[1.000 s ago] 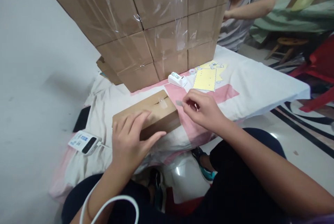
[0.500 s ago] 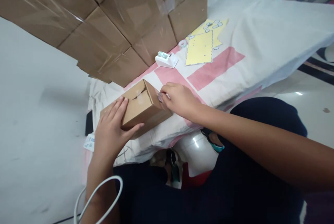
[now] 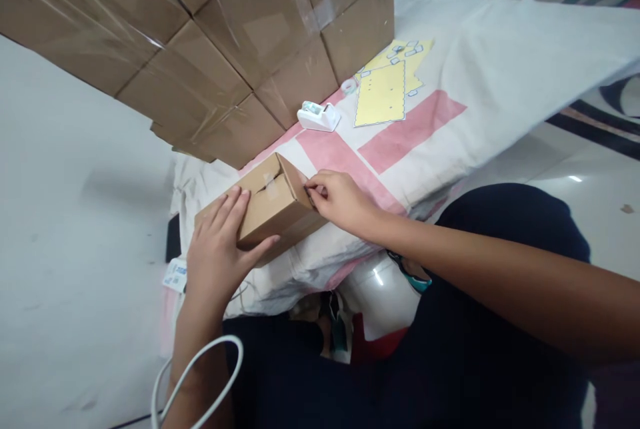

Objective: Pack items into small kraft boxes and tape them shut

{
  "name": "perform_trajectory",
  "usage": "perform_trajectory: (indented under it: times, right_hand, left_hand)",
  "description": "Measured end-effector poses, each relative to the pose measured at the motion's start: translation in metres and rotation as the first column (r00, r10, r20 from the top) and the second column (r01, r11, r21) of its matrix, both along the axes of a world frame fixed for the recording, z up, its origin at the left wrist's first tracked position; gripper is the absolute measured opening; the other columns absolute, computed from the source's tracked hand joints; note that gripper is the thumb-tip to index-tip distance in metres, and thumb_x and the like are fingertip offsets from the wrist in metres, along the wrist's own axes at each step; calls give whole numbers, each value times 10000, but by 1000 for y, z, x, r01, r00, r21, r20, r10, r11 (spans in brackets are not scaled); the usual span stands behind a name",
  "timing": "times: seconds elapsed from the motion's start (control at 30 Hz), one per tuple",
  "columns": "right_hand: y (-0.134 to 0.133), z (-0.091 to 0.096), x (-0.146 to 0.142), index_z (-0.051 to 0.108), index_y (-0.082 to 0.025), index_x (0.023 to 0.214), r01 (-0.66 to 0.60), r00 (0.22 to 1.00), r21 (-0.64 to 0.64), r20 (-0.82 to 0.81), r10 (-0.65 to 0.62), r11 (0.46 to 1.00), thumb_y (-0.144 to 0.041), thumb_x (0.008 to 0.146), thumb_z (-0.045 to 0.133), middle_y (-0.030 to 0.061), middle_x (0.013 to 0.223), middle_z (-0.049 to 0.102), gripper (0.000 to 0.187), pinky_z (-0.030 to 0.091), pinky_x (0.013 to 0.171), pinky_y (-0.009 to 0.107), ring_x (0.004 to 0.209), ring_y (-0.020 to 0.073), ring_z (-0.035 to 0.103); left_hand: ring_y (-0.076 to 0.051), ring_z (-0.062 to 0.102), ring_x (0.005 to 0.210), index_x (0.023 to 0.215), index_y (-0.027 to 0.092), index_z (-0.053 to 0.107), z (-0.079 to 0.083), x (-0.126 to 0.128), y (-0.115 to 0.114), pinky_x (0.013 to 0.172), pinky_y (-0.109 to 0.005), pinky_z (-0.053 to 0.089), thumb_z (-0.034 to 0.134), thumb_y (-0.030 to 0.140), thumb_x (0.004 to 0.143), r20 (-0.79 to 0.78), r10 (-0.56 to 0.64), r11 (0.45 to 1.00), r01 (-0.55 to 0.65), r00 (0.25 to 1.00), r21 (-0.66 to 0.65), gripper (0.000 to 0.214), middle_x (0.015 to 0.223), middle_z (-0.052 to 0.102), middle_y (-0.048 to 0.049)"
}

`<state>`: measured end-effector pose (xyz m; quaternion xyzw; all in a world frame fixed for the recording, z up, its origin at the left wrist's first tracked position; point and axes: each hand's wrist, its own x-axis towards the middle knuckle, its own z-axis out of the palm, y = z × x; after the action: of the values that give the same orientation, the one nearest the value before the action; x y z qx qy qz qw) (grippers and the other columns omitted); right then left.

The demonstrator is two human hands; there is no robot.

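A small closed cardboard box [image 3: 270, 209] lies on the cloth-covered table close to its near edge. A clear strip of tape [image 3: 271, 186] crosses the slit on its top. My left hand [image 3: 217, 242] rests on the box's left part, fingers stretched flat over the top and thumb spread along the near side. At the box's right end, my right hand [image 3: 340, 199] is closed, with thumb and forefinger pinched together against that face. What the pinch holds, if anything, is too small to make out.
Behind the box rises a wall of stacked cardboard boxes [image 3: 225, 76] under clear film. A white tape dispenser [image 3: 319, 116], a small tape roll [image 3: 349, 86] and yellow paper cut-outs [image 3: 383, 96] lie further back. A white cable [image 3: 237, 356] loops by my left forearm.
My right fingers have shifted slightly down along the box's right end and look more curled. My left hand stays on the box. The view has moved a little.
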<state>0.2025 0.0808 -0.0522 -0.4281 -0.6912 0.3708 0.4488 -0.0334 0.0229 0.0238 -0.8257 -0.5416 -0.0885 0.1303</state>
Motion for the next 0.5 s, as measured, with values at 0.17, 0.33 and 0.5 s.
perform_trajectory:
  times: [0.17,0.33,0.5]
  right_hand:
    - [-4,-11,0,801,-194,983,-138,956,-183,-281,82,974,-114,864,621,87,1156,671,230,516,950,333,1041,181,656]
    - [-7,-22,1,787,-244,1111,-115,959,-197,-277,57,974,-91,844,629,78,1233,619,345,470,1081,380,1157,191,617]
    - [0,-22,1,731,-240,1247,-161,971,-183,-204,123,970,8,783,596,93,1381,527,544,516,1032,334,1178,193,610]
  left_hand:
    - [-317,415,1445,1538,250,373,0,-5,5,1191,-484,356,663,608,853,-2,32,999,-32,999,-5,825,1573,453,-93]
    - [-303,396,1460,1533,291,378,1,-9,6,1188,-483,358,654,626,851,2,26,1000,-26,1000,-9,809,1583,443,-55]
    - [-303,402,1456,1531,306,384,1,-12,5,1175,-487,375,648,630,854,3,33,999,-33,999,-13,796,1580,448,-45]
